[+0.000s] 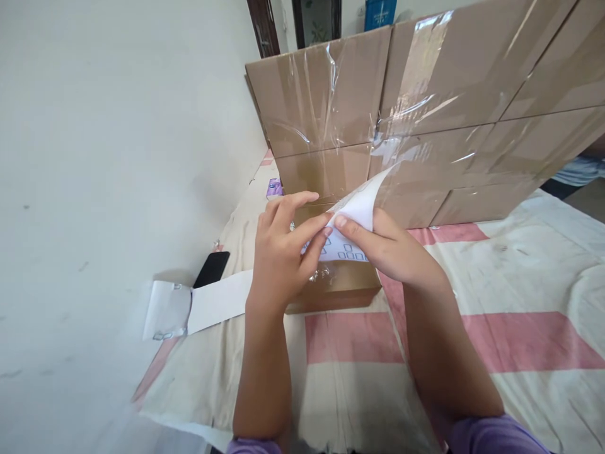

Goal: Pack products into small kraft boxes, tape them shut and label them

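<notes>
My left hand [282, 246] and right hand [399, 249] pinch the curling white paper sheet with printed square outlines [360, 208] between thumbs and fingers, probably to steady its loose edge, above the low brown cardboard box [338, 290].

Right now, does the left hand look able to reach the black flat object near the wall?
Probably yes: much of the black flat object shows uncovered, though the left hand is busy with the white sheet.
</notes>
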Motion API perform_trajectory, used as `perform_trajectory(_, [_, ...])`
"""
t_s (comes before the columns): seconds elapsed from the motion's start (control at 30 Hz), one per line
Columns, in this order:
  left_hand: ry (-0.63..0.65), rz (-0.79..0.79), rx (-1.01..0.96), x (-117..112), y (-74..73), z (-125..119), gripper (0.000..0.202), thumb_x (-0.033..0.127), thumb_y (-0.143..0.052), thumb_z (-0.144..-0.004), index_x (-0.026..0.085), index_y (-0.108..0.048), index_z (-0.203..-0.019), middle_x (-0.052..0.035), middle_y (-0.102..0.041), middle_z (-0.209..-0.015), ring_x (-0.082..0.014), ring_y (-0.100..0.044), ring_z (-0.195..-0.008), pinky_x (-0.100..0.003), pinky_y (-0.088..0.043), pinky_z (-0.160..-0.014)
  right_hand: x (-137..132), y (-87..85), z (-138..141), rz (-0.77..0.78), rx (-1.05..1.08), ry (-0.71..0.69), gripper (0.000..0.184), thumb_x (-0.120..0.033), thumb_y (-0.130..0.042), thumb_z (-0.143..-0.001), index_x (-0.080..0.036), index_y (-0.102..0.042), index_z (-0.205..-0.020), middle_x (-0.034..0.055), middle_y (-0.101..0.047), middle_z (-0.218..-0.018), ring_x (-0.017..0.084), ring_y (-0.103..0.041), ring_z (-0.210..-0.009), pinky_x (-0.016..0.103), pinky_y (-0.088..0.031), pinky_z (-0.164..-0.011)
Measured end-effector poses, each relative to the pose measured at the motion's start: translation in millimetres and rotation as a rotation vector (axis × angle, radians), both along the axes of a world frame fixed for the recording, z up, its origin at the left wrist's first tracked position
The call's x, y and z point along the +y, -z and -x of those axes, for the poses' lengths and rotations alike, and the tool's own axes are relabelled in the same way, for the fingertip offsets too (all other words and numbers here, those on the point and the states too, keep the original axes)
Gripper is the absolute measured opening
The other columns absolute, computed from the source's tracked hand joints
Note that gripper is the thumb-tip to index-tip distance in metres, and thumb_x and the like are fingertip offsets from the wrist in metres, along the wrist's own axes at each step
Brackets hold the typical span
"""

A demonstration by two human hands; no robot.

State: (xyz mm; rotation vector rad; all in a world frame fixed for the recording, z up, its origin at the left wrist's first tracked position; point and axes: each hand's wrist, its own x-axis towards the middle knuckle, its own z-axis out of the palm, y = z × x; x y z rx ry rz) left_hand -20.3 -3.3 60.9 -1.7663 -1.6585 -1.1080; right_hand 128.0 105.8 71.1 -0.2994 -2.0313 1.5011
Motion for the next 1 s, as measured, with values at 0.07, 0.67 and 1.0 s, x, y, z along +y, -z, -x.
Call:
perform_trajectory(0.07, [-0.051, -0.086, -0.079, 0, -0.8, -1, 0.018, 0.023, -0.054, -0.101, 0.026, -0.071, -0.1, -0.0057, -0.068, -0.121, -0.023, -0.062, -0.115, -0.043, -0.052, -0.098, 1, 0.5, -3, -0.026, -0.019, 0.051, 0.036, -0.056, -0.061, -0.095, -0.022, -0.072, -0.093, 0.0019, -0.068, -0.082, 0.021, -0.066, -0.078, 0.034, -0.054, -0.074])
perform_trajectory(0.67, [-0.274, -0.179, -0.212, -6, -2.8, 10, 0.054, 0.049, -0.064, -0.095, 0.034, -0.046, -0.144, -0.0112, -0.041, -0.153, -0.0346, -0.035, -0.147, -0.061, -0.024, -0.122, -6, -0.5, -7, -0.001, 0.076, 0.012, 0.041, -0.052, -0.066, -0.094, -0.032, -0.07, -0.129, 0.0029, -0.074, -0.123, 0.031, -0.065, -0.122, 0.05, -0.052, -0.107])
perform_trajectory(1.0, [-0.359, -0.299, -0.352, -16, -2.6, 21, 0.029, 0.043, -0.054, -0.101, 0.03, -0.056, -0.127, -0.0084, -0.059, -0.131, -0.0275, -0.057, -0.124, -0.049, -0.049, -0.102, -7, -1.2, -12, -0.115, 0.006, -0.037, 0.038, -0.047, -0.067, -0.094, -0.032, -0.072, -0.128, 0.0023, -0.076, -0.12, 0.032, -0.066, -0.122, 0.051, -0.051, -0.108])
